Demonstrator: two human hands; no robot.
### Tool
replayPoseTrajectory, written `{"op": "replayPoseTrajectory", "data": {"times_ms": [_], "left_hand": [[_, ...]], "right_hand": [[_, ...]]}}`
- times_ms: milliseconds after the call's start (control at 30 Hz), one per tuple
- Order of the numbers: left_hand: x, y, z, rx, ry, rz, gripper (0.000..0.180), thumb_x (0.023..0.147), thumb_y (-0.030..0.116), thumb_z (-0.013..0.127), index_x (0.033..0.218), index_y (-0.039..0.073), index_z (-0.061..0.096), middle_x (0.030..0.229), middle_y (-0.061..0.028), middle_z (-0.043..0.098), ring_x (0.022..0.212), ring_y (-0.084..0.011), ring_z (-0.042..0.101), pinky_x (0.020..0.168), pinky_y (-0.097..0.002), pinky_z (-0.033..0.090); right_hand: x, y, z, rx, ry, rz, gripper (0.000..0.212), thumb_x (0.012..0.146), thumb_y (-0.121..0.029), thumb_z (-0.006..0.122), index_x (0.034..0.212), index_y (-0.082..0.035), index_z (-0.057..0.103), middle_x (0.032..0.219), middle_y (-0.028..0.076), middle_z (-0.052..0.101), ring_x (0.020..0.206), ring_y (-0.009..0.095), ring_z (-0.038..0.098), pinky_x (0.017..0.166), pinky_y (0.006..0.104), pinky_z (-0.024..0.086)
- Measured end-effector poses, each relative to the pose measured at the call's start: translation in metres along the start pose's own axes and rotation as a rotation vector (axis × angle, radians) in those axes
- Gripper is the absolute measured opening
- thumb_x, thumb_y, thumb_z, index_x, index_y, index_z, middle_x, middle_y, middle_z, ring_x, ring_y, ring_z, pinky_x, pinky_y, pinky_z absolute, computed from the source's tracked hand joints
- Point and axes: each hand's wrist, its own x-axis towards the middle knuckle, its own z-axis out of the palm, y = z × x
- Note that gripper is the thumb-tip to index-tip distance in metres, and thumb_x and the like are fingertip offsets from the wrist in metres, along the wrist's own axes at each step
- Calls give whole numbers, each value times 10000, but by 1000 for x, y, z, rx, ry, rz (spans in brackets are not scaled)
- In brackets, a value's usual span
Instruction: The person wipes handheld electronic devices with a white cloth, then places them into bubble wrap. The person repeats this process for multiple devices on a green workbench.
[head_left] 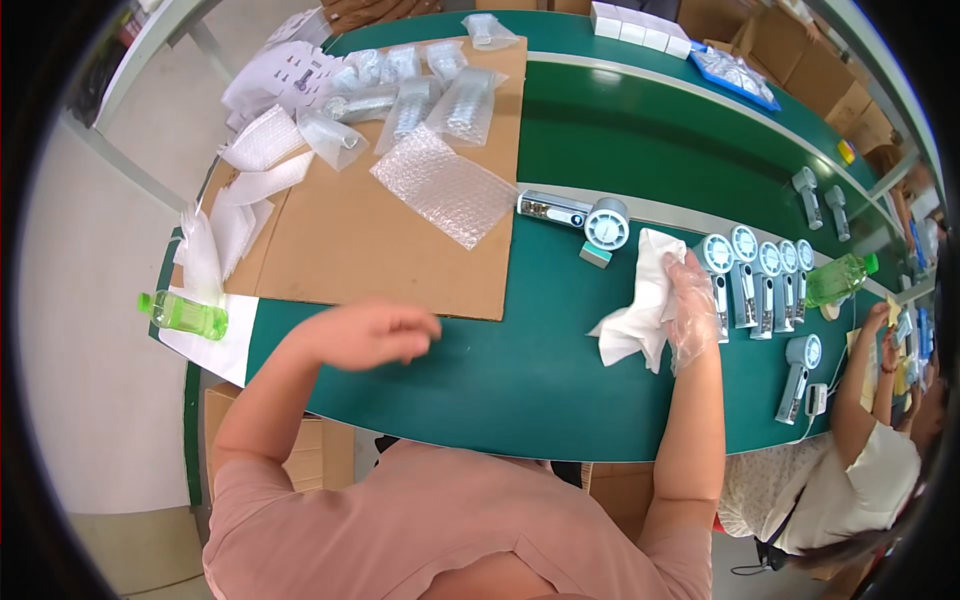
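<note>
My right hand (690, 305), in a thin clear plastic glove, grips a crumpled white cloth (640, 300) over the green table. Just right of it, several light-blue handheld fans (743, 280) lie in a row. My bare left hand (385, 332) hovers near the front edge of the cardboard sheet (400, 270), its fingers loosely bent and apart, with nothing in them. Between the hands and farther back lies another handheld fan (606, 224), its head beside a small teal and white block (596, 254). A sheet of bubble wrap (445, 188) rests on the cardboard.
Bubble-wrapped items (410, 105) and white foam sleeves (230, 225) cover the far and left cardboard. Green bottles stand or lie at left (185, 315) and right (838, 280). One fan (798, 375) lies near a white charger (816, 400). A co-worker (850, 460) sits at right.
</note>
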Motion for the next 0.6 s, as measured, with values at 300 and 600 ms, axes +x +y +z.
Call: {"op": "replayPoseTrajectory", "data": {"times_ms": [300, 600], "left_hand": [[141, -35, -29, 720, 729, 371, 524, 849, 318, 636, 1276, 38, 524, 1380, -209, 442, 1300, -375, 378, 1062, -437, 324], [156, -60, -19, 733, 909, 315, 497, 794, 309, 660, 1202, 41, 569, 1317, -233, 491, 1253, -413, 421, 1056, -491, 316]], "right_hand": [[-26, -18, 24, 25, 52, 82, 589, 845, -102, 655, 1351, 44, 392, 1175, 138, 590, 999, 226, 618, 865, 325, 514], [-4, -7, 4, 545, -111, 144, 321, 936, -206, 551, 1194, -16, 536, 1170, 99, 607, 1036, 225, 617, 915, 395, 499]]}}
